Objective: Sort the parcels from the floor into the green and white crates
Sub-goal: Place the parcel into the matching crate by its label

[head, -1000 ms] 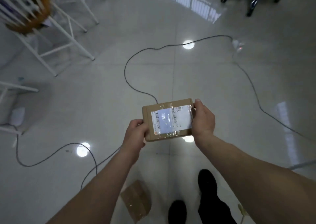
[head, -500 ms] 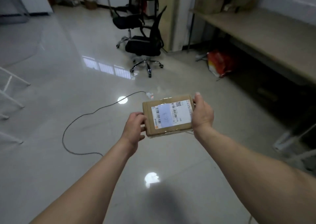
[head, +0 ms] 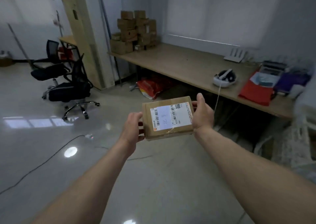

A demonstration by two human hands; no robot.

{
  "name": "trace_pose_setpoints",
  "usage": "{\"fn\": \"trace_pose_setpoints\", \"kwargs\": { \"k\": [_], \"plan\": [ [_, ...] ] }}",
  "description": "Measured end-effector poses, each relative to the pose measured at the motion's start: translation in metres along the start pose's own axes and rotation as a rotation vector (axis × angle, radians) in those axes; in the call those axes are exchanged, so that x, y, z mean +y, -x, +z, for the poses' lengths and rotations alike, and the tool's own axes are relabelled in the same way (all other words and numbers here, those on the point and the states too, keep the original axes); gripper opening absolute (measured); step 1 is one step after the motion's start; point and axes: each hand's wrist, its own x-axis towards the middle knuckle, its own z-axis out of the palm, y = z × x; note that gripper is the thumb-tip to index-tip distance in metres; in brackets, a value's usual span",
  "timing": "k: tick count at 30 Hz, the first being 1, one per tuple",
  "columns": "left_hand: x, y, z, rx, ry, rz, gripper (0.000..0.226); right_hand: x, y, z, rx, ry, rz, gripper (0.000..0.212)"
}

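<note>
Parcel, label up, held in air over glossy floor, near long wooden table. Office chairs at left; stacked cartons on table's far end. Left hand grasps parcel's left edge, right hand its right edge.

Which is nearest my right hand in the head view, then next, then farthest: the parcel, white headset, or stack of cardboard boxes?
1. Parcel: held at its right edge by the right hand.
2. White headset: on the desk, to the right.
3. Stack of cardboard boxes: desk's far end, left.
</note>
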Motion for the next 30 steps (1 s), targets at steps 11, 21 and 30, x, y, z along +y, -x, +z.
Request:
{"fn": "trace_pose_setpoints", "kwargs": {
  "k": [11,21,30],
  "plan": [
    [-0.003,0.057,0.325,-0.439,-0.136,0.053,0.028,-0.033,-0.096,-0.315,0.363,-0.072,-0.033,0.067],
    [-0.056,0.048,0.510,-0.679,-0.195,-0.034,0.057,-0.026,-0.124,-0.486,0.564,0.034,-0.009,0.061],
    [-0.083,0.001,0.646,-0.896,-0.233,-0.122,0.056,-0.020,-0.204,-0.567,0.697,0.084,-0.009,0.057]
  ]
}}
